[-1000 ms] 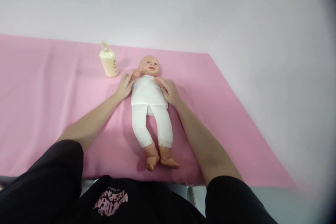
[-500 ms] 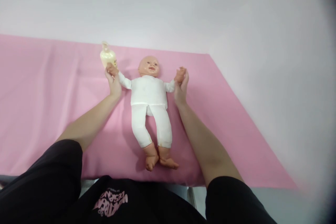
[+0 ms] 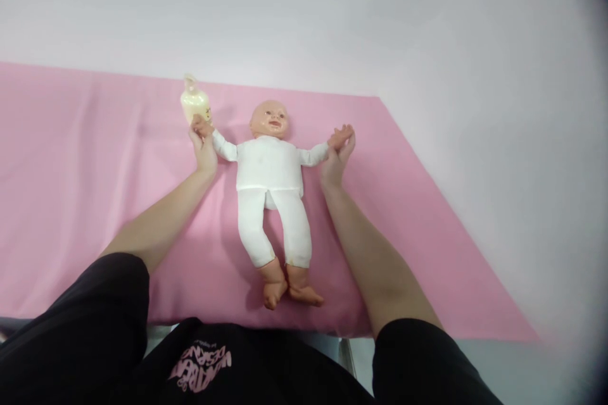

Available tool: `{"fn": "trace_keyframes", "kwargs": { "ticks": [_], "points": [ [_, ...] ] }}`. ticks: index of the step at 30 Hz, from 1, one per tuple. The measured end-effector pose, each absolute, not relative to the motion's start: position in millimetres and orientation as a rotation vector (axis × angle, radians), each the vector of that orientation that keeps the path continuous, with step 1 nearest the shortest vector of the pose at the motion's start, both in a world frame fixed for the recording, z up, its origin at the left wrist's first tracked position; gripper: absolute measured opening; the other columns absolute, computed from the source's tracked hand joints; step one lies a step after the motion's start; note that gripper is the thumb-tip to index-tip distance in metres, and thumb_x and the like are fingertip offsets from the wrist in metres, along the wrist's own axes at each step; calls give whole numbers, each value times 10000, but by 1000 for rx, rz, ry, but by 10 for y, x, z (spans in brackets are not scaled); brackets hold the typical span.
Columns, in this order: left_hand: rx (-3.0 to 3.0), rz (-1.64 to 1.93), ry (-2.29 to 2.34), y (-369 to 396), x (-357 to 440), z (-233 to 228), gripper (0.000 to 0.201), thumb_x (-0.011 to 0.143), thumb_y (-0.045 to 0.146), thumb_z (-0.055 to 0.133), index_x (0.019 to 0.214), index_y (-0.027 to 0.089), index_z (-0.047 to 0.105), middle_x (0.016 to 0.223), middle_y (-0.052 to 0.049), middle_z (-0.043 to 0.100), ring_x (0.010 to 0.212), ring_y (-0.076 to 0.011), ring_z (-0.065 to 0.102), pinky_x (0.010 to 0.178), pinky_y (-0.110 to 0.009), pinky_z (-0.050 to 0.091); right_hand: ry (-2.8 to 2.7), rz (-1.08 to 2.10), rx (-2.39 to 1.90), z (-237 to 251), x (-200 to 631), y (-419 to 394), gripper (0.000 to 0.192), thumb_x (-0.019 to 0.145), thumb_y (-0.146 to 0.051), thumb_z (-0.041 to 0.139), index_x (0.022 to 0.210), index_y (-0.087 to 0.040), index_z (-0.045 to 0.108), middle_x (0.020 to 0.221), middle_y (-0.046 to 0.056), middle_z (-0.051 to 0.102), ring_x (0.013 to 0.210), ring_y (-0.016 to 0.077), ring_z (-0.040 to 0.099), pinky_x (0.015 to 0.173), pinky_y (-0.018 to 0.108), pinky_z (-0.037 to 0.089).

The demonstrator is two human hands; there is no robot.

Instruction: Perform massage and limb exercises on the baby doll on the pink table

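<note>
A pale, bare wall stood behind, and in front of it a smooth pink cloth [image 3: 85, 158] covered the table from edge to edge. On it lay a plastic baby doll in a white cotton suit [image 3: 270, 168], flat on its back near the middle, head toward the wall, feet toward the person. The left hand [image 3: 203, 147] was closed round the doll's small wrist on that side, and the right hand [image 3: 337, 155] held the doll's other hand, fingers curled about it as far as the view let me tell. Both doll arms were drawn straight out to the sides, level with the shoulders. To do this stretch well, I judged, the grip should stay light at the wrists, the pull even on both sides, the body kept flat and centred. A cream plastic lotion bottle with a pump top [image 3: 194, 101] stood upright just behind the left hand, touching it or nearly so, and looked easy to knock over. The person's black sleeves [image 3: 95, 323] filled the lower frame.
</note>
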State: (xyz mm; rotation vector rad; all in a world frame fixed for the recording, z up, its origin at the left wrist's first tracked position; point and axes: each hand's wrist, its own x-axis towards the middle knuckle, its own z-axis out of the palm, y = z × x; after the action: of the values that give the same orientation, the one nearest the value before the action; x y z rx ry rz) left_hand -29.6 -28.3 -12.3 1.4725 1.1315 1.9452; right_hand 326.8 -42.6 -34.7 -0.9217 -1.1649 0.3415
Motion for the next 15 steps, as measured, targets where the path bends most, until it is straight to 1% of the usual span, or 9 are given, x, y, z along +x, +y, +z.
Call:
{"fn": "trace_keyframes", "kwargs": {
  "ticks": [2, 4, 7, 9, 10, 12, 15],
  "points": [
    [1669, 1907, 1128, -380, -249, -66, 593, 986, 559, 539, 1490, 290, 380, 1600, -114, 440, 1530, -273, 395, 1297, -485, 288, -1375, 301, -844, -220, 3157, -547, 658, 994, -468, 467, 1597, -302, 265, 1631, 110, 386, 1510, 257, 441, 1264, 572, 346],
    [1992, 1716, 1121, -490, -177, -4, 613, 978, 549, 547, 1499, 254, 413, 1554, -148, 494, 1487, -301, 447, 1280, -523, 300, -1589, 309, -824, -119, 3051, -664, 609, 1015, -492, 469, 1580, -307, 339, 1597, 103, 465, 1483, 274, 474, 1247, 554, 377],
    [2434, 1265, 1126, -642, -45, 81, 509, 973, 410, 512, 1447, 227, 524, 1426, -143, 611, 1417, -325, 518, 1292, -609, 207, -1938, 267, -868, -37, 2938, -782, 509, 1031, -480, 448, 1511, -318, 500, 1465, 92, 618, 1363, 299, 572, 1197, 555, 425],
    [2577, 1034, 1124, -711, 27, 120, 499, 943, 307, 486, 1432, 233, 556, 1404, -123, 634, 1408, -327, 529, 1297, -644, 143, -2056, 209, -908, -17, 2900, -818, 478, 1033, -448, 442, 1477, -317, 560, 1411, 86, 659, 1299, 304, 602, 1174, 551, 440],
    [2597, 988, 1135, -731, 48, 129, 516, 927, 278, 483, 1437, 231, 552, 1409, -122, 634, 1418, -331, 521, 1296, -654, 131, -2067, 188, -921, -11, 2891, -827, 474, 1033, -433, 440, 1474, -315, 568, 1406, 84, 663, 1287, 302, 605, 1169, 545, 444],
    [2568, 1035, 1202, -741, 58, 123, 534, 920, 282, 506, 1449, 215, 527, 1423, -141, 627, 1454, -344, 487, 1294, -661, 113, -2042, 176, -920, -5, 2885, -836, 478, 1037, -421, 435, 1486, -311, 557, 1417, 82, 656, 1293, 295, 600, 1169, 534, 447],
    [2413, 1308, 1321, -693, 3, 66, 534, 948, 400, 571, 1437, 200, 501, 1433, -176, 609, 1528, -358, 388, 1297, -651, 68, -1951, 220, -876, -3, 2893, -833, 495, 1042, -451, 435, 1507, -305, 520, 1453, 87, 637, 1343, 285, 578, 1200, 533, 423]
  ]
}}
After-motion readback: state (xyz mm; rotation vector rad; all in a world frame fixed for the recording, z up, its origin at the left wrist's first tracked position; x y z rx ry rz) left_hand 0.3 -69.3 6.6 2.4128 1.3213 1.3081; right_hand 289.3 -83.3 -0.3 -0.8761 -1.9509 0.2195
